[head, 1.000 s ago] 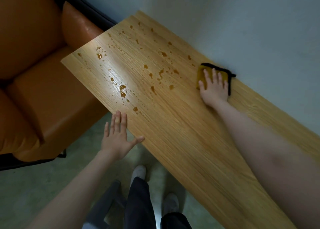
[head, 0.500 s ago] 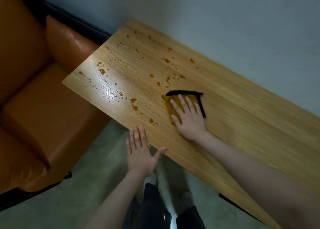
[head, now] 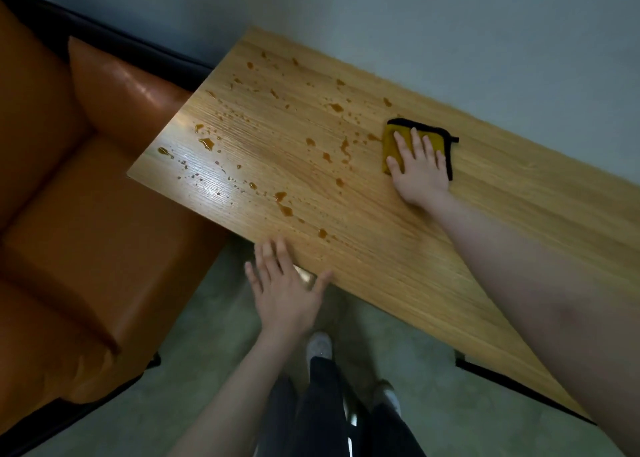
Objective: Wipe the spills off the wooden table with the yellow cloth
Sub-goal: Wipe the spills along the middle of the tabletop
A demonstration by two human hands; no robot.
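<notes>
Entry: my right hand (head: 417,166) lies flat, palm down, fingers spread over the yellow cloth (head: 393,145), pressing it to the wooden table (head: 485,235) rather than gripping it; the cloth's black-trimmed edge shows around my fingers. The cloth sits towards the far, wall-side edge of the tabletop, at the right-hand border of the spills (head: 284,204). Change noted: half a second ago the cloth was nearer the front edge, in the midst of the amber drops; a second ago it was again by the wall side. So the stroke runs back and forth across the table's width, and this is the far end of one pass. Consequence, as I judge it: the patch next to the cloth looks thinner in drops, but most of the amber liquid remains, scattered from the middle of the table out to the end beside the orange sofa (head: 86,214), with larger blots near the front edge. The task is early. My left hand (head: 284,290) is open, fingers splayed, holding nothing; it hovers at the table's front edge, and I cannot tell whether the fingertips touch the wood. Next passes should, I think, shift leftward into the denser drops.
</notes>
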